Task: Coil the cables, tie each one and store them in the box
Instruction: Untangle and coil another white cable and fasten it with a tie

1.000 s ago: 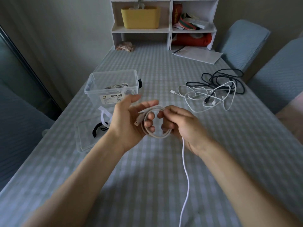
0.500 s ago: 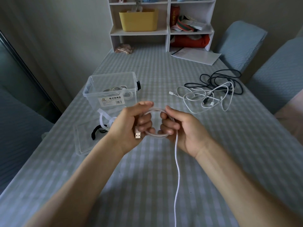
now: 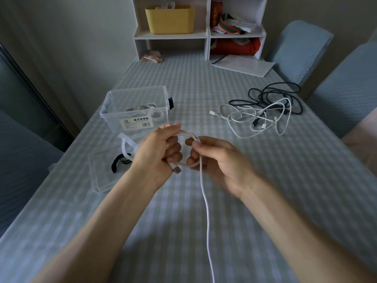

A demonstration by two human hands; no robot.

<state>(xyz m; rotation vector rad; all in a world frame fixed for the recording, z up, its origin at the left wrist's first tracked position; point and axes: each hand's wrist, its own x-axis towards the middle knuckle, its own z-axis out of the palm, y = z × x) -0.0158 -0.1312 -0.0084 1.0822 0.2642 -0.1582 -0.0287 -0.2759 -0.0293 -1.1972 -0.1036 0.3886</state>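
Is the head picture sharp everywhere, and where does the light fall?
Head view: dim, soft daylight; a brighter patch on the tablecloth between the forearms. The left hand, right hand and white cable look slightly soft. The wide lens bends the shelf and table edges.

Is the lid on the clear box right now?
No, the clear box stands open; its lid lies flat on the table beside it.
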